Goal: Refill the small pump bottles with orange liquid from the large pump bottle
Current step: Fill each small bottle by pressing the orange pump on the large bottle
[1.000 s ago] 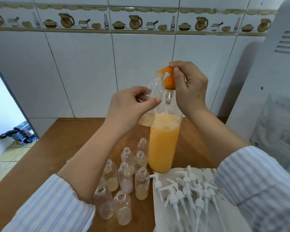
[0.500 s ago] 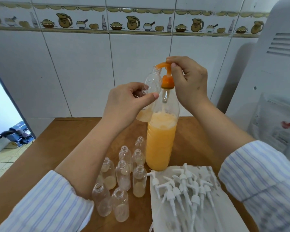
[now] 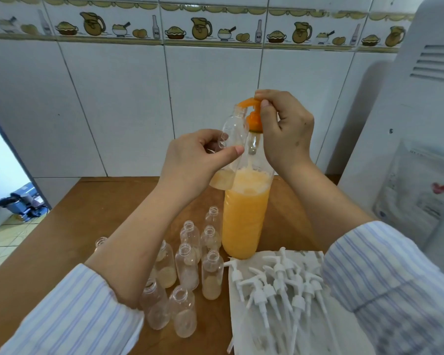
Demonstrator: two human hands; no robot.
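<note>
clear small bottle (image 3: pixel 232 139) between both hands, under orange pump (image 3: pixel 251 108).

Wooden table (image 3: pixel 92 216) — large bottle (image 3: pixel 244 221), small bottles (image 3: pixel 187 267), paper (image 3: pixel 244 326).

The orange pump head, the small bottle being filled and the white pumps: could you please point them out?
orange pump head (image 3: pixel 254 118): head view, collar.
small bottle (image 3: pixel 235 129): head view, clear shoulder.
white pumps (image 3: pixel 280 280): head view, middle of pile.

Bright even light, soft shadows, wide-angle edge distortion
</note>
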